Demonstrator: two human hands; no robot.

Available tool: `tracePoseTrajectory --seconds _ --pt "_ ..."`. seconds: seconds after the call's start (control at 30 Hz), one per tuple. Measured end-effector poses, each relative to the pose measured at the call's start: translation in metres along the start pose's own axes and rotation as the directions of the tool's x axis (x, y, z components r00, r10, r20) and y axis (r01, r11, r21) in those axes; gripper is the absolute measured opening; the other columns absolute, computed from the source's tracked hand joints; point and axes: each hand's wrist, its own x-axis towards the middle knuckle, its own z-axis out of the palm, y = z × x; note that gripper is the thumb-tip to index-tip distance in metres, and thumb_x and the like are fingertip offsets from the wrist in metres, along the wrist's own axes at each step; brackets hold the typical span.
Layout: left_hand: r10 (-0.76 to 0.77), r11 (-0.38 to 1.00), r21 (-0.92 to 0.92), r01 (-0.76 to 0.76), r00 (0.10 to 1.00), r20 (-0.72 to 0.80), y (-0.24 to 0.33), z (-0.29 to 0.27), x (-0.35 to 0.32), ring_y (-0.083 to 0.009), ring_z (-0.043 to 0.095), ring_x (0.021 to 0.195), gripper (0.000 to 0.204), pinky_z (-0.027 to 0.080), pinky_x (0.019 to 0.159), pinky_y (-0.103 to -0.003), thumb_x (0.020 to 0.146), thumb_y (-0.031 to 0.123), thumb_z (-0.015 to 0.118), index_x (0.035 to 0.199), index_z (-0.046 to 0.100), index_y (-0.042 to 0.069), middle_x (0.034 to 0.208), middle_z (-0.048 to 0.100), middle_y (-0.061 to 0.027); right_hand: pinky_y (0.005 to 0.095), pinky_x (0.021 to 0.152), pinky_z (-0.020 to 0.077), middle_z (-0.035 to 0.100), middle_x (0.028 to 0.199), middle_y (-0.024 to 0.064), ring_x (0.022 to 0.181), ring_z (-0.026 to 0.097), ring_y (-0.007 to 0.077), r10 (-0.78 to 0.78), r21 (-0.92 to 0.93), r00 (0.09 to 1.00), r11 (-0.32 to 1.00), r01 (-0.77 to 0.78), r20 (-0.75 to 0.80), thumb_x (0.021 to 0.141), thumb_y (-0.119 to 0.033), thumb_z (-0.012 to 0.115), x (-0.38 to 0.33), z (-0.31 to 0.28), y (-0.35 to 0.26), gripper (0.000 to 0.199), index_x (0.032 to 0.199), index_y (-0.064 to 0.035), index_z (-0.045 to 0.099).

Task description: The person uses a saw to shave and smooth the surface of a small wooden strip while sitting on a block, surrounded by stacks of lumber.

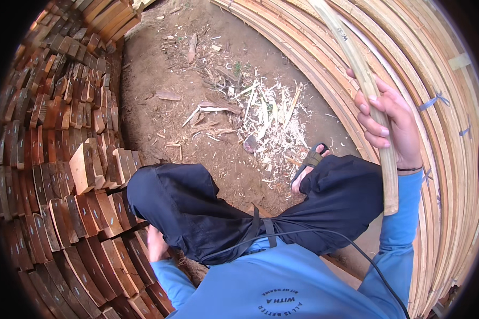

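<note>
My right hand (399, 117) is closed around a long, pale wooden stick (389, 170) with a small dark marking on its upper part. The stick slants up past the top edge of the picture, and its lower end hangs beside my right knee. Low on the left, my left hand (155, 244) is partly covered by my left leg, close to the stacked wooden boards (109, 218). Its fingers are hidden, so whether it touches or holds anything does not show.
Stacked board ends rise along my left. To my right runs a pile of long, pale planks (442, 149), some with blue ties. Wood shavings (271, 117) and bark pieces (213, 125) litter the dirt floor ahead. A black cable (298, 232) crosses my lap.
</note>
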Motion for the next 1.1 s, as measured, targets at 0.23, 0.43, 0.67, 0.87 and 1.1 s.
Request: tracePoseTrajectory --seconds 0.23,0.43,0.67,0.87,1.1 --pt "0.434 0.889 0.005 -0.459 0.837 -0.335 0.302 -0.098 0.042 -0.0155 0.071 0.096 0.027 0.057 0.087 -0.032 0.11 0.009 0.053 0.129 0.066 -0.004 0.103 0.077 -0.0102 0.0223 0.036 0.0364 0.05 0.079 0.0005 0.049 0.042 0.0048 0.222 -0.008 0.975 0.975 -0.222 0.005 0.115 -0.025 0.05 0.048 -0.053 0.032 0.034 0.141 -0.0019 0.051" --pt "0.479 0.716 0.276 -0.641 0.739 0.473 0.344 -0.012 0.223 -0.0322 0.078 0.092 0.026 0.06 0.082 -0.043 0.106 0.02 0.061 0.123 0.068 0.001 0.098 0.077 -0.0224 0.0259 0.04 0.0439 0.055 0.08 0.0045 0.05 0.047 0.0077 0.304 -0.22 0.941 0.917 -0.332 -0.15 0.114 -0.015 0.048 0.038 -0.07 0.054 0.022 0.13 0.0001 0.051" --pt "0.216 0.34 0.67 -0.66 0.748 0.628 0.265 0.205 0.426 -0.0448 0.073 0.112 0.032 0.061 0.097 -0.051 0.099 0.026 0.06 0.114 0.078 0.004 0.116 0.076 -0.0246 0.0392 0.06 0.0524 0.07 0.083 0.013 0.063 0.066 0.0224 0.178 -0.667 0.94 0.667 -0.332 -0.291 0.105 -0.007 0.058 0.025 -0.055 0.065 0.018 0.119 0.0033 0.054" --pt "0.081 0.877 0.376 -0.298 0.864 0.497 0.211 0.387 0.415 -0.0464 0.07 0.12 0.05 0.055 0.106 -0.053 0.104 0.044 0.058 0.12 0.074 0.0 0.127 0.072 -0.0284 0.0522 0.072 0.0485 0.067 0.084 0.0275 0.081 0.067 0.0477 0.09 -0.794 0.906 0.452 -0.406 -0.413 0.102 -0.01 0.063 0.034 -0.061 0.103 0.024 0.119 0.005 0.055" --pt "-0.023 0.954 0.282 -0.104 0.911 0.413 0.219 0.471 0.344 -0.0476 0.067 0.122 0.052 0.053 0.104 -0.056 0.1 0.042 0.07 0.13 0.065 0.0 0.124 0.071 -0.03 0.0565 0.072 0.0451 0.064 0.086 0.0309 0.084 0.063 0.0535 0.01 -0.85 0.913 0.363 -0.382 -0.407 0.102 -0.013 0.067 0.061 -0.042 0.108 0.028 0.122 0.0024 0.055"
